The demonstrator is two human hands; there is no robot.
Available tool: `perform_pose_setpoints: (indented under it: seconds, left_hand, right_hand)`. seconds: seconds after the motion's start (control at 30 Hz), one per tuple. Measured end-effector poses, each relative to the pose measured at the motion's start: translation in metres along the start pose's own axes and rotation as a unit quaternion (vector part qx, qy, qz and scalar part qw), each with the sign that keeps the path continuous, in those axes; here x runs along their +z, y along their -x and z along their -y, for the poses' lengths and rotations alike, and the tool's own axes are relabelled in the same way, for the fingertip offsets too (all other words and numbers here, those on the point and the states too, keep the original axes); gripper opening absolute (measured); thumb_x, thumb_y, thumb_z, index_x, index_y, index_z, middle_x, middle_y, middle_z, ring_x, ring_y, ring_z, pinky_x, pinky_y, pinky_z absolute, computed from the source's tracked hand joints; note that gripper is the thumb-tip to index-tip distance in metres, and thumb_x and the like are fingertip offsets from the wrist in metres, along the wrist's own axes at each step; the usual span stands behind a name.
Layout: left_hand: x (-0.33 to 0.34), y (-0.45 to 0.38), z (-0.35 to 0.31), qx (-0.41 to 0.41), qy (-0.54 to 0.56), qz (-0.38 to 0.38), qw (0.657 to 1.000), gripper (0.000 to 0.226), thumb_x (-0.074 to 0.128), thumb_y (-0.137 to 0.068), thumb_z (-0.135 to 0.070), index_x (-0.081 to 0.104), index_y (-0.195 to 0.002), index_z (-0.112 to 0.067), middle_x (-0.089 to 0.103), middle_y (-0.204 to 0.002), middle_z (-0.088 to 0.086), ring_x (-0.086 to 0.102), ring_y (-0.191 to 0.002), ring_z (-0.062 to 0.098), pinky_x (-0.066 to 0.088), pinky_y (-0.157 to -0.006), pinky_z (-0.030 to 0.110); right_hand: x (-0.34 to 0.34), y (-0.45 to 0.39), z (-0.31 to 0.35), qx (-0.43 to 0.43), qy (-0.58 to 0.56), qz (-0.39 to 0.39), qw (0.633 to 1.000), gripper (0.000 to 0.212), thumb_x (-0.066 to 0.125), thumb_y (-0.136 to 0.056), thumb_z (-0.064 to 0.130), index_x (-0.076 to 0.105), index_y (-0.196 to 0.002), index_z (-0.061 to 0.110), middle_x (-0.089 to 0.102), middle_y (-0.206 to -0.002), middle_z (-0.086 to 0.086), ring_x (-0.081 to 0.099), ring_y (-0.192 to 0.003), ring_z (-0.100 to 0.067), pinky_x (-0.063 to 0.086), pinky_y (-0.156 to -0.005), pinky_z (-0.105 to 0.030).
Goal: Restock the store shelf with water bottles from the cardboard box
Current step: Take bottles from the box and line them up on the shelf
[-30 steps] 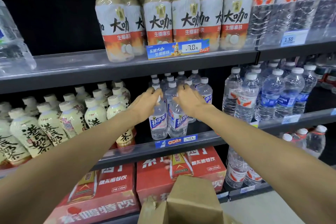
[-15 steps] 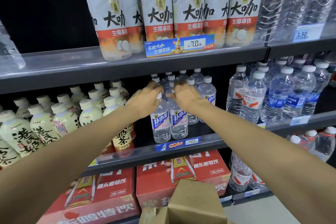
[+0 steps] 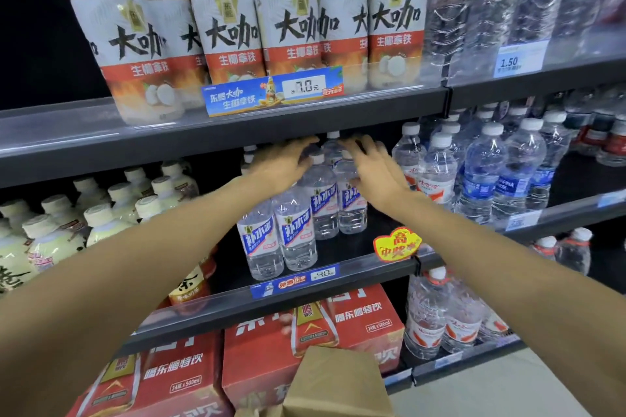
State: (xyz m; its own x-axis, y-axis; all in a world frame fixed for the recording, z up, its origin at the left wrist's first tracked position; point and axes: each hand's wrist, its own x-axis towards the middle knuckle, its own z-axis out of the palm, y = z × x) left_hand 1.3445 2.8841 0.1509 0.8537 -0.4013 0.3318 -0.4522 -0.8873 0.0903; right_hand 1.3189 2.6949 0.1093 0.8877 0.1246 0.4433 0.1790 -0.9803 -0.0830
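Clear blue-labelled water bottles [image 3: 294, 227] upright in rows on middle shelf [image 3: 305, 294], brown cardboard box [image 3: 335, 382] below

Tall coffee-latte bottles [image 3: 230, 27] line the top shelf above a blue price tag [image 3: 272, 91], cream milk-tea bottles [image 3: 101, 223] stand at left, and red drink cartons [image 3: 311, 332] sit below.
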Motion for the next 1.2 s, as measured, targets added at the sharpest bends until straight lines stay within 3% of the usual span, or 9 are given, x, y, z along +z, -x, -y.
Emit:
perform_pose_setpoints:
  seconds: [0.13, 0.2, 0.27, 0.4, 0.57, 0.7, 0.87, 1.1, 1.2]
  left_hand:
    - [0.015, -0.037, -0.005, -0.006, 0.023, 0.042, 0.999, 0.053, 0.056, -0.094, -0.028, 0.039, -0.145, -0.028, 0.047, -0.146, 0.001, 0.05, -0.126, 0.026, 0.041, -0.092, 0.026]
    - [0.023, -0.052, -0.004, 0.003, 0.083, 0.081, 0.993, 0.052, 0.063, -0.09, -0.022, 0.046, -0.139, -0.019, 0.05, -0.142, 0.006, 0.05, -0.126, 0.026, 0.043, -0.103, 0.032]
    - [0.031, -0.063, -0.002, 0.021, 0.074, 0.092, 0.993, 0.042, 0.07, -0.085, -0.022, 0.059, -0.124, -0.014, 0.056, -0.131, 0.008, 0.054, -0.121, 0.027, 0.045, -0.101, 0.039]
    - [0.042, -0.078, 0.007, 0.026, 0.071, 0.06, 0.995, 0.019, 0.079, -0.075, -0.027, 0.069, -0.087, -0.017, 0.058, -0.098, -0.004, 0.058, -0.099, 0.02, 0.046, -0.083, 0.032]
    - [0.051, -0.094, 0.019, 0.009, 0.152, 0.083, 0.985, 0.021, 0.078, -0.076, -0.016, 0.065, -0.09, -0.009, 0.058, -0.098, 0.002, 0.055, -0.095, 0.019, 0.043, -0.081, 0.033]
    - [0.055, -0.103, 0.018, 0.005, 0.229, 0.089, 0.969, 0.022, 0.072, -0.077, 0.003, 0.056, -0.088, -0.007, 0.051, -0.097, 0.011, 0.047, -0.092, 0.02, 0.036, -0.066, 0.021]
    - [0.061, -0.112, 0.023, -0.002, 0.234, 0.079, 0.969, 0.022, 0.071, -0.076, 0.006, 0.057, -0.088, -0.006, 0.05, -0.099, 0.01, 0.046, -0.093, 0.018, 0.034, -0.064, 0.01]
    - [0.065, -0.121, 0.031, 0.012, 0.185, 0.063, 0.981, 0.017, 0.073, -0.077, -0.002, 0.06, -0.085, -0.007, 0.054, -0.099, 0.014, 0.049, -0.093, 0.024, 0.04, -0.077, 0.03]
    - [0.063, -0.121, 0.031, 0.018, 0.183, 0.065, 0.981, 0.016, 0.072, -0.078, -0.001, 0.059, -0.086, -0.005, 0.054, -0.099, 0.014, 0.049, -0.093, 0.024, 0.041, -0.076, 0.027]
  right_hand:
    - [0.012, -0.017, -0.016, 0.006, -0.021, 0.098, 0.995, 0.099, 0.074, -0.078, 0.003, 0.013, -0.153, 0.028, 0.015, -0.157, -0.011, 0.04, -0.129, -0.042, 0.046, -0.097, -0.048]
    - [0.022, -0.025, -0.019, 0.004, -0.03, 0.117, 0.993, 0.097, 0.071, -0.079, 0.0, 0.013, -0.153, 0.028, 0.019, -0.155, -0.015, 0.05, -0.121, -0.044, 0.05, -0.091, -0.046]
    - [0.03, -0.031, -0.02, 0.005, -0.029, 0.112, 0.993, 0.093, 0.068, -0.081, -0.003, 0.017, -0.152, 0.027, 0.024, -0.15, -0.018, 0.058, -0.109, -0.046, 0.053, -0.084, -0.044]
    - [0.041, -0.039, -0.026, -0.003, -0.027, 0.086, 0.996, 0.089, 0.069, -0.08, -0.002, 0.022, -0.15, 0.026, 0.03, -0.145, -0.017, 0.06, -0.104, -0.046, 0.05, -0.077, -0.041]
    - [0.052, -0.055, -0.028, 0.005, -0.041, 0.087, 0.995, 0.093, 0.071, -0.077, -0.002, 0.022, -0.149, 0.031, 0.028, -0.147, -0.012, 0.059, -0.105, -0.043, 0.051, -0.081, -0.041]
    - [0.061, -0.071, -0.031, 0.017, -0.039, 0.083, 0.996, 0.095, 0.075, -0.076, 0.003, 0.02, -0.149, 0.029, 0.032, -0.145, -0.013, 0.059, -0.107, -0.042, 0.05, -0.083, -0.042]
    - [0.071, -0.086, -0.034, 0.008, -0.029, 0.076, 0.997, 0.098, 0.077, -0.075, 0.008, 0.019, -0.151, 0.026, 0.033, -0.147, -0.014, 0.06, -0.109, -0.043, 0.052, -0.082, -0.043]
    - [0.074, -0.093, -0.035, 0.001, -0.028, 0.085, 0.996, 0.096, 0.074, -0.079, 0.006, 0.016, -0.152, 0.026, 0.028, -0.15, -0.013, 0.058, -0.113, -0.043, 0.051, -0.083, -0.044]
    - [0.073, -0.092, -0.035, 0.001, -0.043, 0.085, 0.995, 0.094, 0.072, -0.08, 0.004, 0.017, -0.152, 0.027, 0.028, -0.15, -0.013, 0.058, -0.113, -0.043, 0.052, -0.084, -0.045]
